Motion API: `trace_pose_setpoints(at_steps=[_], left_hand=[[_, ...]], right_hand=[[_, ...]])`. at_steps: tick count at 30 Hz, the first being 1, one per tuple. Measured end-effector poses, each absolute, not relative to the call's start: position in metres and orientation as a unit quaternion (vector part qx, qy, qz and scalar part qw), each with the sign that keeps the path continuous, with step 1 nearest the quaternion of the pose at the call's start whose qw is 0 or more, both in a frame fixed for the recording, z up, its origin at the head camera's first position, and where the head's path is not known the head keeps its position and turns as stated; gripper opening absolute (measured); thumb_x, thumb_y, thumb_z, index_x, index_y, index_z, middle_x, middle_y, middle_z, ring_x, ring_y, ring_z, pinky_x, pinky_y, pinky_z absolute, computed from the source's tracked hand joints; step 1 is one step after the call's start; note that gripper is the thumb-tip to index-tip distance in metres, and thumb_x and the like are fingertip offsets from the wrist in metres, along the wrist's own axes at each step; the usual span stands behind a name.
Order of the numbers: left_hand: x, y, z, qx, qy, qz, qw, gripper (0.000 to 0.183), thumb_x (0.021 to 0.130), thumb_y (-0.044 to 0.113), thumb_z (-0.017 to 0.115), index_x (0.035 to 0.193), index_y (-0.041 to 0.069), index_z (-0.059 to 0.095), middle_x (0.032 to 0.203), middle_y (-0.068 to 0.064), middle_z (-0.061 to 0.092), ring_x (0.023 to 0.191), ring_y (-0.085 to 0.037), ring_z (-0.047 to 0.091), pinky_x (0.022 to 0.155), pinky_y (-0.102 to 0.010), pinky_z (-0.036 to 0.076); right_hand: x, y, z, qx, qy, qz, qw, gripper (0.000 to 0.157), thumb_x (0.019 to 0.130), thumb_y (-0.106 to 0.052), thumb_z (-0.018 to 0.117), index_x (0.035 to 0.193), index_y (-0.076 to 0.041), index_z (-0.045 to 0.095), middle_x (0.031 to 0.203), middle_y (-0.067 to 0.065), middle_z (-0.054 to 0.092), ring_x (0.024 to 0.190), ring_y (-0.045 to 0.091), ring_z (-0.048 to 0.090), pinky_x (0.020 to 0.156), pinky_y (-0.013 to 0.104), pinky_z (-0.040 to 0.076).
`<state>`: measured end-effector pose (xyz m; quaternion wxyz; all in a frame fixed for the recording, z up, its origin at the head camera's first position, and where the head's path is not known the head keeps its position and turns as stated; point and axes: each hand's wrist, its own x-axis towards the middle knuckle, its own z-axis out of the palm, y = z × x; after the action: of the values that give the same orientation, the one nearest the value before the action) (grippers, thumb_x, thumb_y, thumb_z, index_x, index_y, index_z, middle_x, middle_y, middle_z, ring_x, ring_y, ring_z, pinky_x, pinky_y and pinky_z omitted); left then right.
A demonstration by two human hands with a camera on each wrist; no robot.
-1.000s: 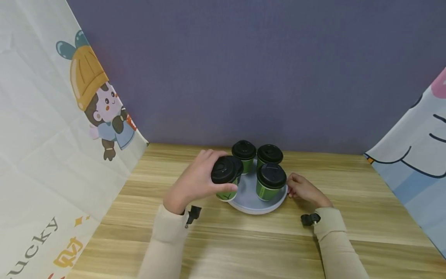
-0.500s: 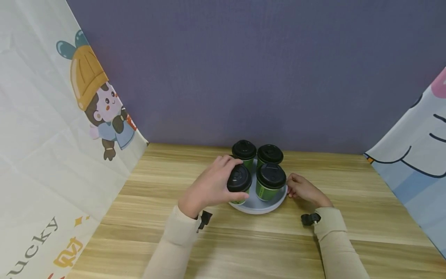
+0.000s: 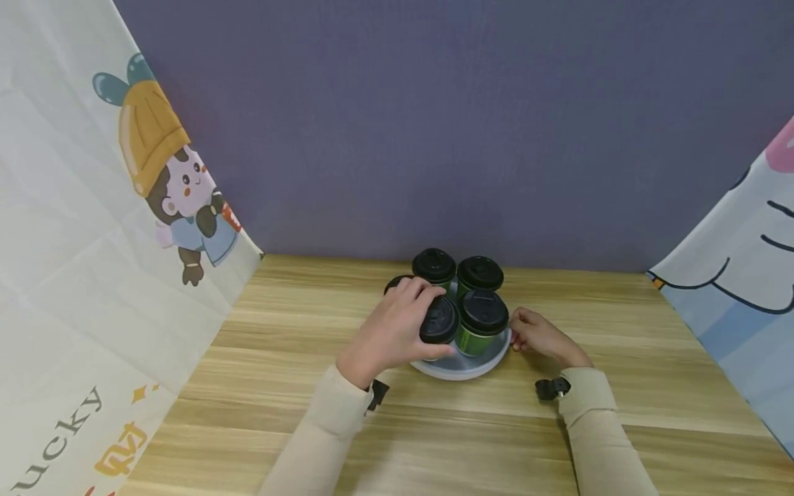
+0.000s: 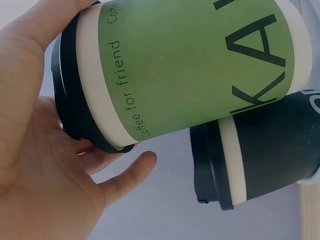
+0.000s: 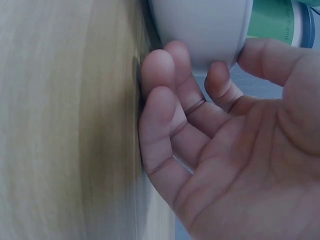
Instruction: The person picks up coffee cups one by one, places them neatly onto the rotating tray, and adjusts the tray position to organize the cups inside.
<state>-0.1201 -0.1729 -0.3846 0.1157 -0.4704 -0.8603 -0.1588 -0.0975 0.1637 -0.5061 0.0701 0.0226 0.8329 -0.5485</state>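
Note:
My left hand (image 3: 397,327) grips a green paper coffee cup (image 3: 439,320) by its black lid, at the front left of a round pale tray (image 3: 449,373). In the left wrist view the cup (image 4: 190,65) shows printed lettering; whether its base touches the tray cannot be told. A dark-sleeved cup (image 4: 272,155) stands close beside it, mostly hidden behind the hand in the head view. My right hand (image 3: 541,337) pinches the tray's right rim between thumb and fingers, as the right wrist view shows on the tray wall (image 5: 200,30).
On the tray stand a front right green cup (image 3: 482,324), a back right cup (image 3: 480,275) and a back left cup (image 3: 434,267), all black-lidded. The wooden table (image 3: 471,441) meets a dark blue panel (image 3: 446,138) behind. Printed cloths hang at both sides.
My left hand has carried the green cup rightward over the tray, up beside the front right cup. The right hand has stayed at the tray rim.

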Motion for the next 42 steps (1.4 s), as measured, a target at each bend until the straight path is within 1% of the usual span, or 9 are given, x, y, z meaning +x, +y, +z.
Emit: trace_pose_setpoints(at_steps=[6, 11, 16, 24, 29, 35, 38, 42], left_hand=[[-0.122, -0.161, -0.388, -0.467, -0.867, -0.142, 0.099, 0.090, 0.080, 0.065, 0.078, 0.149, 0.015, 0.049, 0.136, -0.004, 0.054, 0.127, -0.024, 0.047, 0.105, -0.046, 0.044], [-0.123, -0.153, -0.391, -0.466, -0.867, -0.149, 0.092, 0.088, 0.082, 0.063, 0.078, 0.150, 0.016, 0.049, 0.138, -0.004, 0.054, 0.128, -0.024, 0.047, 0.108, -0.047, 0.042], [-0.124, -0.149, -0.394, -0.460, -0.869, -0.149, 0.101, 0.087, 0.083, 0.063, 0.076, 0.151, 0.016, 0.048, 0.140, -0.005, 0.053, 0.129, -0.024, 0.048, 0.109, -0.048, 0.041], [-0.129, -0.143, -0.402, -0.457, -0.866, -0.158, 0.129, 0.089, 0.081, 0.063, 0.078, 0.150, 0.015, 0.048, 0.140, -0.007, 0.052, 0.129, -0.026, 0.049, 0.111, -0.049, 0.041], [-0.130, -0.140, -0.407, -0.457, -0.867, -0.153, 0.129, 0.089, 0.081, 0.063, 0.078, 0.149, 0.014, 0.048, 0.141, -0.008, 0.052, 0.129, -0.026, 0.049, 0.113, -0.049, 0.041], [-0.130, -0.136, -0.412, -0.458, -0.868, -0.141, 0.127, 0.089, 0.081, 0.064, 0.078, 0.148, 0.014, 0.049, 0.140, -0.007, 0.053, 0.127, -0.025, 0.050, 0.113, -0.049, 0.041], [-0.130, -0.134, -0.414, -0.461, -0.867, -0.138, 0.128, 0.090, 0.080, 0.064, 0.078, 0.148, 0.013, 0.049, 0.138, -0.007, 0.053, 0.126, -0.026, 0.051, 0.113, -0.049, 0.041], [-0.130, -0.131, -0.417, -0.461, -0.869, -0.129, 0.126, 0.091, 0.080, 0.066, 0.077, 0.149, 0.013, 0.048, 0.138, -0.007, 0.054, 0.126, -0.026, 0.051, 0.114, -0.048, 0.040]], right_hand=[[-0.103, 0.169, -0.503, 0.015, 0.833, -0.547, 0.074, 0.018, 0.107, -0.012, 0.042, 0.103, 0.005, 0.047, 0.085, 0.009, 0.058, 0.070, 0.013, 0.059, 0.063, 0.024, 0.052], [-0.108, 0.174, -0.502, 0.011, 0.833, -0.547, 0.078, 0.018, 0.107, -0.012, 0.042, 0.102, 0.004, 0.048, 0.085, 0.009, 0.058, 0.070, 0.013, 0.059, 0.063, 0.024, 0.052], [-0.109, 0.175, -0.503, 0.011, 0.833, -0.548, 0.077, 0.018, 0.107, -0.012, 0.042, 0.102, 0.004, 0.048, 0.085, 0.009, 0.058, 0.069, 0.013, 0.059, 0.063, 0.024, 0.052], [-0.109, 0.176, -0.503, 0.013, 0.837, -0.541, 0.078, 0.018, 0.107, -0.013, 0.042, 0.102, 0.003, 0.048, 0.086, 0.010, 0.059, 0.071, 0.014, 0.060, 0.063, 0.025, 0.051], [-0.110, 0.177, -0.503, 0.012, 0.840, -0.537, 0.078, 0.020, 0.108, -0.015, 0.041, 0.102, 0.003, 0.047, 0.086, 0.010, 0.059, 0.071, 0.014, 0.060, 0.063, 0.025, 0.051], [-0.111, 0.177, -0.505, 0.012, 0.839, -0.539, 0.078, 0.020, 0.110, -0.017, 0.041, 0.100, -0.001, 0.047, 0.084, 0.007, 0.059, 0.070, 0.013, 0.059, 0.063, 0.024, 0.050], [-0.112, 0.177, -0.506, 0.009, 0.836, -0.543, 0.078, 0.021, 0.111, -0.019, 0.041, 0.102, -0.002, 0.048, 0.083, 0.006, 0.058, 0.069, 0.012, 0.059, 0.062, 0.024, 0.049], [-0.111, 0.177, -0.505, 0.000, 0.835, -0.545, 0.076, 0.022, 0.111, -0.019, 0.041, 0.112, 0.003, 0.048, 0.084, 0.006, 0.058, 0.070, 0.011, 0.059, 0.063, 0.024, 0.050]])
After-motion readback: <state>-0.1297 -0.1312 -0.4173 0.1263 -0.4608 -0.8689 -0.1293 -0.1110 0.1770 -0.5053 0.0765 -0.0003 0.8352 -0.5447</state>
